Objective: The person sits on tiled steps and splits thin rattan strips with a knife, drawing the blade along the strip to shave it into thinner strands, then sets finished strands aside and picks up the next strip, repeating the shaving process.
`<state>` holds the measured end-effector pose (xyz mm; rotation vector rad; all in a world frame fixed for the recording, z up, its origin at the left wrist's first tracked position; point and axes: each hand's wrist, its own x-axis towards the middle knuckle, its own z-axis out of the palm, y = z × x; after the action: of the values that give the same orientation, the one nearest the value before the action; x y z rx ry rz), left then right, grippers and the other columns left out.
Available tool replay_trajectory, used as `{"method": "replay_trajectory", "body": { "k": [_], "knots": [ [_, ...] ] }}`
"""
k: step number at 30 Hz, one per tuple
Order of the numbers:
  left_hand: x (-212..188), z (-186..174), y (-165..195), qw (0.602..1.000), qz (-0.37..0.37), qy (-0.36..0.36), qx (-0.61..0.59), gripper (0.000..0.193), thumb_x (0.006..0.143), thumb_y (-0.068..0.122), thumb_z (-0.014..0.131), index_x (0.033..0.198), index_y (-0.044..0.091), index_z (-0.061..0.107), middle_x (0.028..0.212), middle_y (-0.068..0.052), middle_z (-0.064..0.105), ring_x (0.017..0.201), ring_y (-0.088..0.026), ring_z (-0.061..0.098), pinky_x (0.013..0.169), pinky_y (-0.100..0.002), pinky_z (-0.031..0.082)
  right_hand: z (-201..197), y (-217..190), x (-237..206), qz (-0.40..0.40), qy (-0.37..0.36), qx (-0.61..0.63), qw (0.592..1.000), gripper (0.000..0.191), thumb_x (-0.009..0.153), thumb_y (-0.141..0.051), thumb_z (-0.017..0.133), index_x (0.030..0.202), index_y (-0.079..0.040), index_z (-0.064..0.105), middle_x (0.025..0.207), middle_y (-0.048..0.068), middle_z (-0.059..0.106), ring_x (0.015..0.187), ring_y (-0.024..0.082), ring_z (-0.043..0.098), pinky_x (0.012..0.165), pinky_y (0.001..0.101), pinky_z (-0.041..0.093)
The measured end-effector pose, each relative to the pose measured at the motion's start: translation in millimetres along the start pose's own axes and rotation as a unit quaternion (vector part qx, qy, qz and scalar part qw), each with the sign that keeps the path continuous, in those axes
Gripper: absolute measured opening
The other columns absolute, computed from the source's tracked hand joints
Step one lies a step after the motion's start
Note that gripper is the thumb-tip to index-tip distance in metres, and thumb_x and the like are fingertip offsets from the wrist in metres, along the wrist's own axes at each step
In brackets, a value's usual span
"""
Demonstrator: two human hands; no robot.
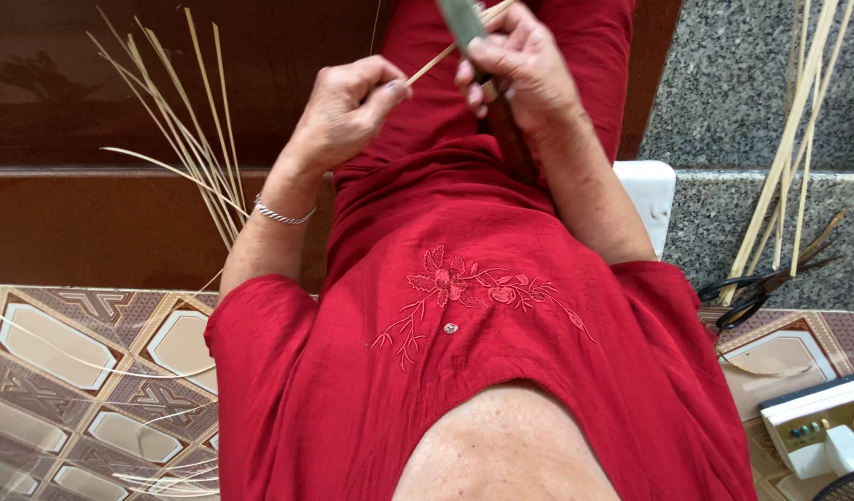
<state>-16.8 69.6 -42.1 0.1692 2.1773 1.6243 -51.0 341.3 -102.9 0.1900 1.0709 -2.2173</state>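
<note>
Knife blade [461,19] cut off above hands [427,83].

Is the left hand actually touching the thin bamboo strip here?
Touching. The head view shows the left hand pinching the near end of the thin bamboo strip between thumb and forefinger, with no gap visible.

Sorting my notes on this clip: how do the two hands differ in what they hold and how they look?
The left hand pinches a thin pale strip by its end; the right hand grips a knife against that strip. The left wrist wears a silver bracelet; the right wrist is bare. Both are raised over the red-clothed lap.
</note>
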Motion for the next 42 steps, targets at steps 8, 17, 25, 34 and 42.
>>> {"method": "replay_trajectory", "body": {
  "k": [8, 17, 25, 34, 42],
  "knots": [
    [-44, -34, -2, 0.994, -0.081, -0.021, -0.073, 0.012, 0.107, 0.007, 0.063, 0.103, 0.001, 0.073, 0.071, 0.006, 0.06, 0.057, 0.0, 0.047, 0.047, -0.019, 0.035, -41, -14, -2, -0.039, -0.02, 0.062, 0.997, 0.012, 0.111, -0.008, 0.068, 0.118, 0.0, 0.061, 0.089, 0.017, 0.071, 0.068, 0.021, 0.068, 0.057, 0.0335, 0.055],
    [-82, -72, 1, 0.992, -0.123, -0.014, 0.003, 0.01, 0.103, 0.008, 0.067, 0.103, 0.001, 0.074, 0.065, 0.005, 0.059, 0.054, -0.001, 0.049, 0.044, -0.02, 0.034, -67, -26, -4, -0.063, 0.023, 0.056, 0.996, 0.013, 0.111, -0.007, 0.065, 0.104, 0.003, 0.066, 0.092, 0.017, 0.071, 0.068, 0.021, 0.068, 0.059, 0.0327, 0.055],
    [-94, -99, 6, 0.982, -0.182, -0.005, 0.05, 0.011, 0.105, 0.009, 0.067, 0.105, 0.001, 0.075, 0.066, -0.001, 0.063, 0.055, -0.004, 0.055, 0.047, -0.021, 0.041, -70, -33, -5, -0.082, 0.06, 0.04, 0.994, 0.013, 0.111, -0.006, 0.066, 0.101, 0.004, 0.067, 0.093, 0.017, 0.071, 0.071, 0.021, 0.069, 0.058, 0.0332, 0.056],
    [-18, -20, 13, 0.993, -0.021, -0.017, 0.117, 0.018, 0.105, 0.017, 0.069, 0.119, 0.006, 0.072, 0.075, -0.003, 0.069, 0.067, -0.007, 0.064, 0.057, -0.026, 0.05, 4, 4, -3, -0.037, 0.026, -0.005, 0.999, 0.026, 0.107, -0.011, 0.069, 0.121, -0.008, 0.047, 0.092, 0.014, 0.073, 0.069, 0.02, 0.071, 0.056, 0.0312, 0.058],
    [16, 7, 3, 0.999, 0.01, -0.016, 0.026, 0.006, 0.105, 0.007, 0.071, 0.102, 0.002, 0.07, 0.072, 0.006, 0.054, 0.065, -0.002, 0.044, 0.055, -0.024, 0.037, 21, 1, -5, 0.015, -0.008, 0.005, 1.0, 0.028, 0.104, -0.008, 0.069, 0.123, -0.007, 0.049, 0.09, 0.016, 0.072, 0.065, 0.021, 0.069, 0.054, 0.0306, 0.056]
  ]
}}
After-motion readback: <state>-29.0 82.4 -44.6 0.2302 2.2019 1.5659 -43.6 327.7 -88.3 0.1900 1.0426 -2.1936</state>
